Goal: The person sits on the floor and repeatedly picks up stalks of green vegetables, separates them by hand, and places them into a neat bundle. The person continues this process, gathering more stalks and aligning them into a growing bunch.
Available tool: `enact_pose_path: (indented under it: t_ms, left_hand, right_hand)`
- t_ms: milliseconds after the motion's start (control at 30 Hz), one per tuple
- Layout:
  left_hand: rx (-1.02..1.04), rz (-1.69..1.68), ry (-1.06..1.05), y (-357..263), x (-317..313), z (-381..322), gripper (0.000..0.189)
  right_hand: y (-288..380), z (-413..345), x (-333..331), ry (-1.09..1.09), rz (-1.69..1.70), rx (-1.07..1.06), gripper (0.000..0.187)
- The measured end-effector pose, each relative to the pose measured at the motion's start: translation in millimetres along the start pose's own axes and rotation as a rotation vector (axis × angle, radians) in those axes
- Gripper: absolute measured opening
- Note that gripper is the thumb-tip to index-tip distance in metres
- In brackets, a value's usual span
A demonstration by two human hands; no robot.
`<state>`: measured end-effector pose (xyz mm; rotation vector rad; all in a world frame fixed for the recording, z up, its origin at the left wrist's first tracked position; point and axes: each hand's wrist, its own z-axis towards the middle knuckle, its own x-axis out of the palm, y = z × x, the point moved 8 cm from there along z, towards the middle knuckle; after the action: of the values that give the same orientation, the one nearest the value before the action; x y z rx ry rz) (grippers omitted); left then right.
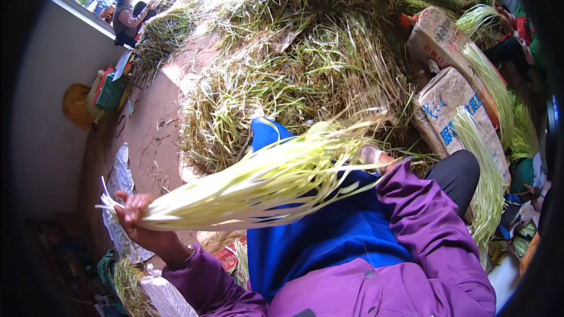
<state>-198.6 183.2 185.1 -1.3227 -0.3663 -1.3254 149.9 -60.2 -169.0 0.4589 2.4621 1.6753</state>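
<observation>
A bundle of long pale yellow-green leafy stalks stretches across the front of me, above a blue apron. At the left, my left hand is closed around the white stem ends, and a few tips stick out past the fingers. My right hand is at the far, leafy end of the bundle. Leaves and the purple sleeve partly cover it, so its fingers cannot be made out and its grip is unclear.
A big heap of green and dried stalks lies ahead. To the right, pale bundles rest on printed sacks. A person sits at the upper left; another person's arm shows at the upper right. Bags stand by the left wall.
</observation>
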Motion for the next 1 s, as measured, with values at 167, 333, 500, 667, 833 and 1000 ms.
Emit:
enact_pose_path:
  t_ms: [167, 333, 500, 667, 833, 1000]
  left_hand:
    - [0.021, 0.014, -0.091, -43, -72, -39, 0.031]
    - [0.078, 0.016, -0.127, -57, -110, -48, 0.031]
    - [0.053, -0.052, -0.144, -51, -124, -49, 0.030]
    - [0.052, -0.072, -0.139, -58, -135, -51, 0.031]
    - [0.048, -0.045, -0.127, -57, -137, -55, 0.033]
    - [0.006, -0.100, -0.031, -47, -114, -51, 0.033]
  right_hand:
    - [-8, -71, -64, 0.055, -1.109, 0.516, 0.043]
    - [105, -109, -100, -0.469, -0.889, 0.079, 0.033]
    - [169, -131, -44, -0.285, -0.023, -0.291, 0.021]
    - [207, -122, -23, -0.416, -0.503, -0.405, 0.020]
    - [217, -92, 41, -0.349, -0.956, -0.568, 0.025]
    - [220, -66, 50, -0.410, -1.133, -0.663, 0.010]
